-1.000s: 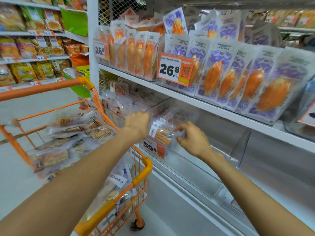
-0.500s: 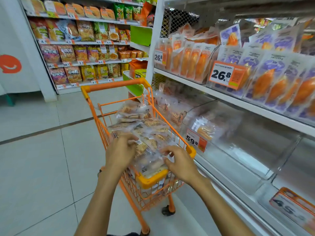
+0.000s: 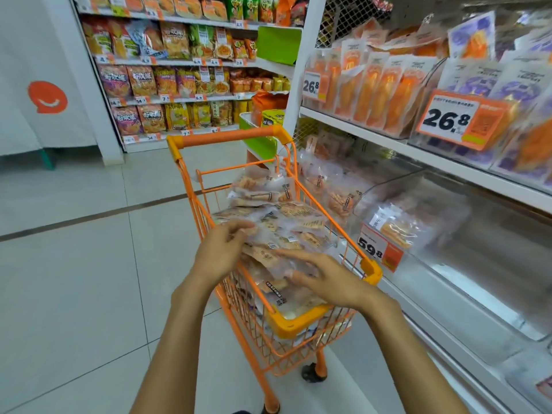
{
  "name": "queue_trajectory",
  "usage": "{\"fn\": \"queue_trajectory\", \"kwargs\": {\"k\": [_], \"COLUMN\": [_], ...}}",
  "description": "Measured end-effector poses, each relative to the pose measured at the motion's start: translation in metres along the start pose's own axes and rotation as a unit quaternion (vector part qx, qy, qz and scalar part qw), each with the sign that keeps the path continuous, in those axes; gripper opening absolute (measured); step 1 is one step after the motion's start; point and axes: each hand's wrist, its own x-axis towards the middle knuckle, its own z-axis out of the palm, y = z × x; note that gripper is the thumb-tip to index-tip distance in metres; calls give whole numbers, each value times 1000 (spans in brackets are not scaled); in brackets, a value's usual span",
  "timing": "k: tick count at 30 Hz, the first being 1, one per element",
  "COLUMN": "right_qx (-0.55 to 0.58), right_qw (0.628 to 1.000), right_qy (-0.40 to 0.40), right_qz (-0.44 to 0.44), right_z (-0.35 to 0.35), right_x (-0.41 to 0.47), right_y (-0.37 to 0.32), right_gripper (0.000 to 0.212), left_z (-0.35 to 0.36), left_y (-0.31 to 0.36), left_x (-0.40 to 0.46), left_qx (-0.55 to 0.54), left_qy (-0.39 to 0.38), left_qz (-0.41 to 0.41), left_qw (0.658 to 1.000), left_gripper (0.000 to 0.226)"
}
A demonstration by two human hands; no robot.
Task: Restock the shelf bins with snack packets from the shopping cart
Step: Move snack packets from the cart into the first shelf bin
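Here the pick-up step is in hand: over the snack packets (image 3: 268, 231) heaped in the orange cart (image 3: 298, 324), the left hand (image 3: 222, 252) curls onto one packet's edge while the right hand (image 3: 325, 277) lies flat on the pile. Next, probably, lift some across right to the near-empty clear bin (image 3: 418, 222) behind the price tag (image 3: 379, 249).

Apparently a supermarket aisle: price-tagged snack shelves (image 3: 179, 64), shopping cart (image 3: 227, 138).
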Motion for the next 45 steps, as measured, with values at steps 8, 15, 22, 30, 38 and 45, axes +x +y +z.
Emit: {"fn": "queue_trajectory", "kwargs": {"k": [8, 15, 22, 30, 38, 45], "right_qx": [226, 319, 121, -255, -428, -74], "right_qw": [931, 897, 940, 955, 891, 972], "right_qy": [267, 228, 294, 86, 148, 221], "right_qz": [99, 205, 126, 123, 9, 38], "right_z": [-17, -7, -33, -39, -19, -44], "right_x": [-9, -6, 10, 78, 58, 2], "right_y": [7, 19, -1, 24, 23, 6], "right_gripper": [38, 37, 28, 78, 46, 23], "left_z": [11, 32, 18, -7, -8, -5], "left_y": [19, 52, 37, 21, 20, 24], "left_x": [-2, -5, 12, 16, 19, 17], "left_qx": [-89, -220, -302, -394, -421, -394], "left_qy": [70, -85, 10, 224, 214, 205], "left_qz": [-67, -118, -160, -207, -217, -205], "left_qw": [991, 964, 940, 867, 854, 872], "left_gripper": [37, 28, 25, 21, 25, 32]}}
